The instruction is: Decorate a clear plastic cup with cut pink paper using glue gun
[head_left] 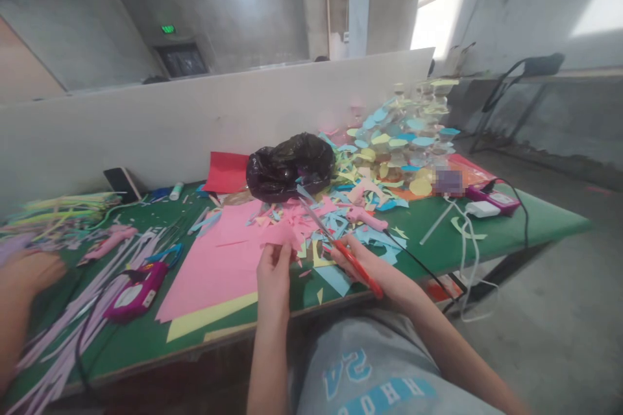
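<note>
In the head view, my left hand [275, 266] pinches a small piece of pink paper [281, 233] between thumb and fingers, just above the table. My right hand [357, 259] grips a pair of scissors with red handles [372, 285]. The blades point up and to the left, past the right side of the pink piece, and look apart from it. Large pink sheets [214, 266] lie to the left of my left hand, over a yellow sheet [209, 318]. Many pink, blue and yellow scraps [335, 214] cover the table around the scissors.
A black plastic bag [292, 165] stands behind the scraps. Paper-topped clear cups [413, 130] are heaped at the back right. A pink glue gun [365, 217] with a cord lies right of my right hand. Purple boxes [139, 292] and another person's hand [36, 272] are at left.
</note>
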Demonstrator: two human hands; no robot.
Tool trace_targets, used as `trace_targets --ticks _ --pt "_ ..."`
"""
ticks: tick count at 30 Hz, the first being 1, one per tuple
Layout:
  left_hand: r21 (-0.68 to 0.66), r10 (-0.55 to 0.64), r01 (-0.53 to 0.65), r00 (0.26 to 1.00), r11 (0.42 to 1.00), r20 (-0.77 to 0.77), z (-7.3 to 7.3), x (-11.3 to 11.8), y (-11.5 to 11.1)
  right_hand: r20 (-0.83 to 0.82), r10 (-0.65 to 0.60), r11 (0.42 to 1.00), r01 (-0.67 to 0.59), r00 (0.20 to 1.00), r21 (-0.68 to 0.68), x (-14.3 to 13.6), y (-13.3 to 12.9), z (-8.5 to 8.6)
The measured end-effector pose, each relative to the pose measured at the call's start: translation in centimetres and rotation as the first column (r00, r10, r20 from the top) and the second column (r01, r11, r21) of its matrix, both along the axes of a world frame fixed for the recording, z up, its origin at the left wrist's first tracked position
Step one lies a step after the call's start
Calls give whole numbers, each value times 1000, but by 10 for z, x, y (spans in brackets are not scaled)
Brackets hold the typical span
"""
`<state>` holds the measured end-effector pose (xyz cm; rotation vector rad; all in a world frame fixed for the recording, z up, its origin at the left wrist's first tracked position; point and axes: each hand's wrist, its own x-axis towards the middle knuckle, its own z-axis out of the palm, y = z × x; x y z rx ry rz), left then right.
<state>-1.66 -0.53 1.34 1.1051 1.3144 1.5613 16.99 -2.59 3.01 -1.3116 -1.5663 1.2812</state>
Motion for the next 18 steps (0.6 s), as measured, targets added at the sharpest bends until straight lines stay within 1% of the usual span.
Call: trace_targets --ticks 4,6,9,15,18 --pt "-7 -16 17 991 1000 134 3 11 -3 90 29 999 -27 995 -31 1 -6 5" --pt "-26 -21 25 986 999 164 6 14 -6 106 38 999 -34 994 -32 2 -8 8" --pt "-42 -36 42 990 998 134 8 16 -7 125 50 999 -47 991 -28 2 -9 9" --pt "30 -22 21 998 999 60 6 11 -4 198 92 996 -88 976 -32 2 -11 14" --pt "19 -21 20 998 1000 51 7 10 -3 211 89 996 -86 973 -24 2 -12 16"
